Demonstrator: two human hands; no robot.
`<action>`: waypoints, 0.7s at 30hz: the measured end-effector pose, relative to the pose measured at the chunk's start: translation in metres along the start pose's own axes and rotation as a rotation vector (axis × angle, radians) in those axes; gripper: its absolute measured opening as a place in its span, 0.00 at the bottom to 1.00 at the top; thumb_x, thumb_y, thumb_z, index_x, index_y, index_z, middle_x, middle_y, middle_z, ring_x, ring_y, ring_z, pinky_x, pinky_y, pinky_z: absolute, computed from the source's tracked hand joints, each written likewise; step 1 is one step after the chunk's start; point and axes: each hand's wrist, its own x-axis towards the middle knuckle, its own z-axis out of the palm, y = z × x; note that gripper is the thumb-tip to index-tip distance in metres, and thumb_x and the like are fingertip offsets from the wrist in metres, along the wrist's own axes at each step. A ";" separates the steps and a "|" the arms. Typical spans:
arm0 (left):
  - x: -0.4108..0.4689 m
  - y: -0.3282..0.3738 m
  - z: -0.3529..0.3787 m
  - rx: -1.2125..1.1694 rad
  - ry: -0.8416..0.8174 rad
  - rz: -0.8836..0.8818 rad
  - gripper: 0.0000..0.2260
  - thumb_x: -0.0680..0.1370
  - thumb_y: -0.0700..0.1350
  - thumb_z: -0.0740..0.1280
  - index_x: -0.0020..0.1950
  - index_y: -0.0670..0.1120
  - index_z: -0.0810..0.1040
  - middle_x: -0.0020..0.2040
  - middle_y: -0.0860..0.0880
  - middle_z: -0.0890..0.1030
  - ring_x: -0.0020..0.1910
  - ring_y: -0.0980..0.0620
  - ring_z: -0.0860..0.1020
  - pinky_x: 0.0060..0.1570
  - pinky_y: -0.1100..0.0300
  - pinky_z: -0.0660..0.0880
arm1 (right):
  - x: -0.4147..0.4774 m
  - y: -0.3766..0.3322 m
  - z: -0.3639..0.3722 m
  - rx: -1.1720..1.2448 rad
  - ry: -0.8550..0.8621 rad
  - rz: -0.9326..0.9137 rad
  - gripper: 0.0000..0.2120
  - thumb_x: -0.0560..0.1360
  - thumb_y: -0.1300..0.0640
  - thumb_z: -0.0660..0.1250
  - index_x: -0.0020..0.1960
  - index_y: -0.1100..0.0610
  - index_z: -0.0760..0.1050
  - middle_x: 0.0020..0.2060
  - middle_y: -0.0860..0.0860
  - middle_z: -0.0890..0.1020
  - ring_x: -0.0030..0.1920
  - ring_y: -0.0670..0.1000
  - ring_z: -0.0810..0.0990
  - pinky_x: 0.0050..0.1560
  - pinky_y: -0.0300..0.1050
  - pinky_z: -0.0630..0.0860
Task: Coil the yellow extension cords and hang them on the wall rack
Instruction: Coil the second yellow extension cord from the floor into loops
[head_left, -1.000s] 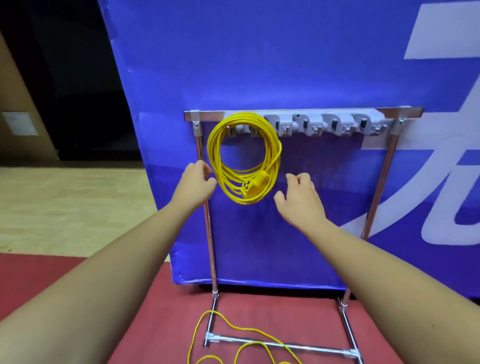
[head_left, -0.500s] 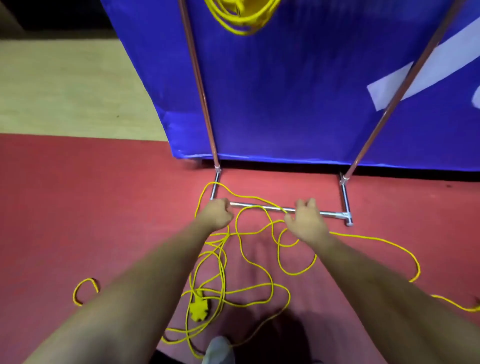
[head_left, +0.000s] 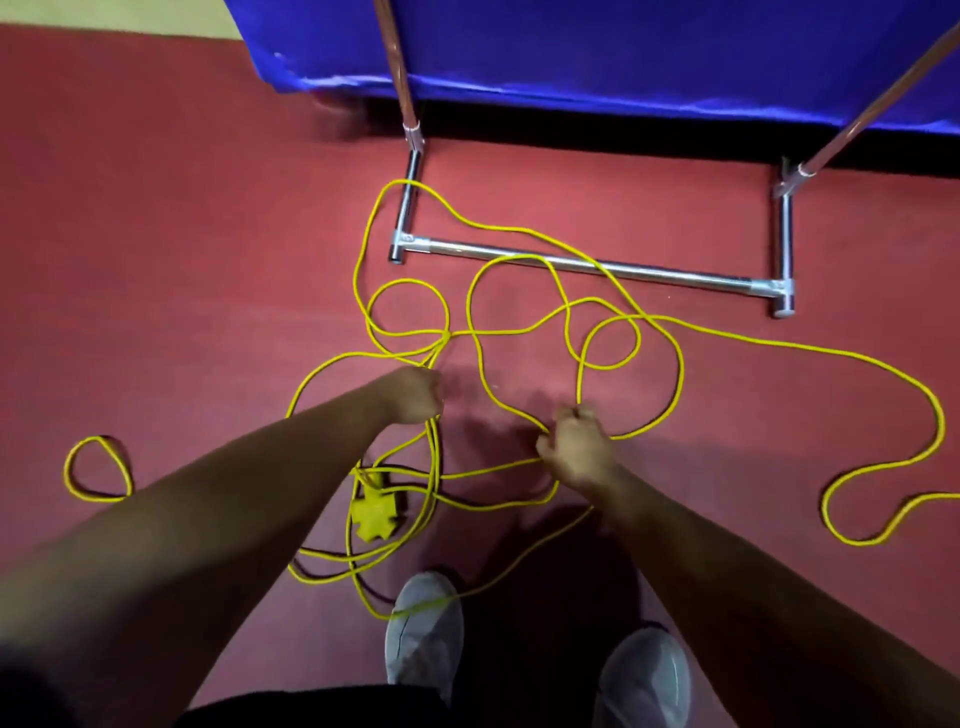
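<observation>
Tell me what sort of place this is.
Probably an indoor hall or staged area: red carpeted floor, a blue banner backdrop, and a metal rack base with yellow cord strewn across it.

The left hand (head_left: 413, 395) and right hand (head_left: 574, 452) grip the tangled yellow cord (head_left: 408, 280).

A red floor (head_left: 156, 234) spreads out under the left hand (head_left: 413, 395) and the right hand (head_left: 574, 449). Far past both hands stands a blue board (head_left: 623, 47). A tan floor strip (head_left: 104, 10) shows far past the left hand. Two grey shoes (head_left: 423, 629) sit back behind the hands, one behind each
</observation>
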 end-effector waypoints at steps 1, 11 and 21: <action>0.009 -0.005 0.004 0.013 0.013 -0.003 0.13 0.78 0.45 0.63 0.61 0.45 0.78 0.58 0.45 0.79 0.58 0.45 0.77 0.53 0.59 0.72 | 0.010 -0.002 0.007 0.000 -0.005 -0.009 0.25 0.76 0.50 0.63 0.67 0.64 0.67 0.65 0.64 0.70 0.66 0.63 0.71 0.66 0.49 0.68; 0.085 -0.027 0.073 -0.123 0.076 0.093 0.10 0.75 0.41 0.65 0.55 0.39 0.75 0.52 0.38 0.81 0.55 0.40 0.78 0.49 0.54 0.71 | 0.077 0.001 0.076 -0.173 0.067 -0.060 0.25 0.76 0.57 0.63 0.71 0.60 0.64 0.65 0.59 0.72 0.65 0.61 0.70 0.65 0.53 0.67; 0.092 0.034 0.045 -1.518 -0.085 -0.195 0.09 0.82 0.48 0.57 0.52 0.45 0.74 0.43 0.42 0.82 0.37 0.51 0.83 0.32 0.61 0.80 | 0.043 -0.017 0.023 0.466 -0.136 -0.434 0.08 0.75 0.65 0.67 0.44 0.53 0.75 0.25 0.37 0.76 0.26 0.39 0.71 0.29 0.32 0.64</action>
